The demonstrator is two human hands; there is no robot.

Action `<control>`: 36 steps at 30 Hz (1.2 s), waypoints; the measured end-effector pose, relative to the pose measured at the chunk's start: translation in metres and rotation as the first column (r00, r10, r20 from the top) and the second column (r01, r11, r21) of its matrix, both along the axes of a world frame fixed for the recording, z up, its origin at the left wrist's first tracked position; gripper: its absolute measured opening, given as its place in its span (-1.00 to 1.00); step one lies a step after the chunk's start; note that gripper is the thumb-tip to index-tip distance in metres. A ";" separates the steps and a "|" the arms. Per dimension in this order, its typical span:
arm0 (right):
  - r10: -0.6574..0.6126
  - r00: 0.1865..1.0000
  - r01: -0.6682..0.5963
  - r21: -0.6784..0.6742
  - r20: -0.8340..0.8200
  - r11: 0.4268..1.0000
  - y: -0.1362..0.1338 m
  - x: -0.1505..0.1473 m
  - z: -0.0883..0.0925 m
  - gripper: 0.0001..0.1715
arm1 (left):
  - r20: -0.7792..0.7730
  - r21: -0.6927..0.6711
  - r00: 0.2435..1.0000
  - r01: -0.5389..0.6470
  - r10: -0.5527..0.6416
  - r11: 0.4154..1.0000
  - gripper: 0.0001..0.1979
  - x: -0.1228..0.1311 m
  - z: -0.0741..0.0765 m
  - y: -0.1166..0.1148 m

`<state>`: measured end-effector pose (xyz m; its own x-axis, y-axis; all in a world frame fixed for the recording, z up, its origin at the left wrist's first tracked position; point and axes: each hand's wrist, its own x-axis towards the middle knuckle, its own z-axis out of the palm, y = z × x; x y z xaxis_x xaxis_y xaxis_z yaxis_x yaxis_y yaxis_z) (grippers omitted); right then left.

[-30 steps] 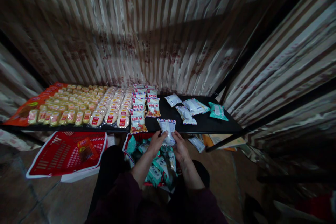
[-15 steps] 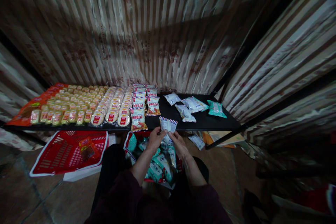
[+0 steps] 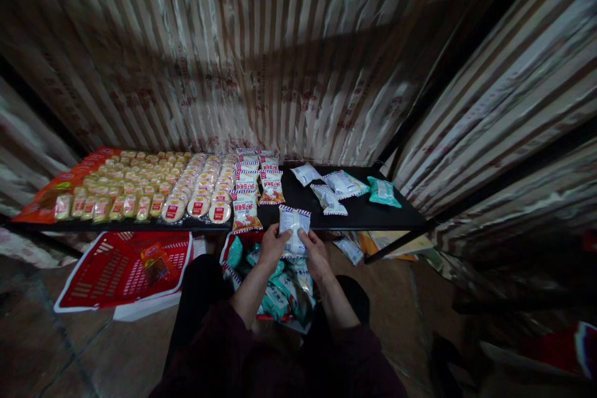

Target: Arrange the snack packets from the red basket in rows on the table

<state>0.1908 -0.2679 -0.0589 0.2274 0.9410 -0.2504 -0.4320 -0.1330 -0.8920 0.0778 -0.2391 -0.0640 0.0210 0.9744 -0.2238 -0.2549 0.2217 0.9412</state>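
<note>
Between my two hands is a white snack packet (image 3: 295,230) with a striped edge, its printed back turned up, at the front edge of the black shelf (image 3: 364,217). My left hand (image 3: 273,246) grips its left side, thumb on top. On its right side, my right hand (image 3: 315,250) pinches it the same way. Two rows of upright-faced white snack packets (image 3: 246,210) with red lettering lie just left of it. Below my hands, a red basket (image 3: 226,250) between my knees holds several green snack packets (image 3: 276,300).
Loose white packets (image 3: 344,185) and a green packet (image 3: 384,191) lie on the shelf's right part. Round cakes (image 3: 198,206), small yellow-wrapped cakes (image 3: 100,209) and orange packets (image 3: 56,189) fill the left. A red basket (image 3: 107,270) stands on the floor at left. A packet (image 3: 349,250) lies under the shelf.
The held packet has moved slightly left and now lies flatter and straighter, showing more of its back. Both hands have shifted with it, with thumbs spread farther apart.
</note>
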 end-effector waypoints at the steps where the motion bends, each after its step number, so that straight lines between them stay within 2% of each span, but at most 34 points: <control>1: 0.003 1.000 -0.003 -0.009 -0.006 1.000 0.000 0.000 0.000 -0.45 | -0.002 -0.001 1.000 -0.003 0.003 1.000 -0.63 -0.001 -0.001 0.000; 6: 0.019 1.000 -0.019 -0.013 -0.004 1.000 -0.002 0.001 0.000 -0.50 | -0.021 -0.023 1.000 -0.019 0.019 1.000 -0.65 -0.005 -0.001 -0.003; 12: -0.037 0.999 0.037 0.037 0.010 0.999 -0.001 -0.001 -0.003 -0.46 | -0.027 -0.026 0.998 -0.055 0.054 0.998 -0.65 -0.003 0.003 -0.005; 17: 0.142 0.988 -0.144 -0.029 -0.061 0.989 -0.004 0.002 0.005 -0.46 | -0.015 -0.002 0.995 -0.097 0.097 0.995 -0.63 -0.005 0.003 0.000; 19: 0.172 0.983 -0.175 -0.043 -0.066 0.984 -0.005 0.003 0.005 -0.46 | -0.006 0.007 0.995 -0.104 0.104 0.995 -0.61 -0.005 0.002 0.001; 25: 0.124 0.989 -0.125 -0.010 -0.086 0.992 -0.003 0.000 0.005 -0.45 | 0.008 0.008 0.993 -0.115 0.115 0.993 -0.62 -0.004 0.003 0.002; 32: 0.170 0.975 -0.174 -0.017 -0.143 0.985 -0.008 0.004 0.005 -0.38 | 0.007 -0.001 0.988 -0.154 0.154 0.988 -0.61 -0.005 0.008 0.004; 36: 0.146 0.982 -0.151 -0.033 -0.123 0.988 -0.009 0.009 0.000 -0.36 | 0.018 -0.011 0.987 -0.158 0.159 0.987 -0.63 -0.004 0.007 0.004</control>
<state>0.1996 -0.2771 -0.0586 0.0520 0.9502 -0.3071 -0.5081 -0.2396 -0.8273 0.0737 -0.2351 -0.0566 -0.1292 0.9637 -0.2337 -0.3051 0.1857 0.9340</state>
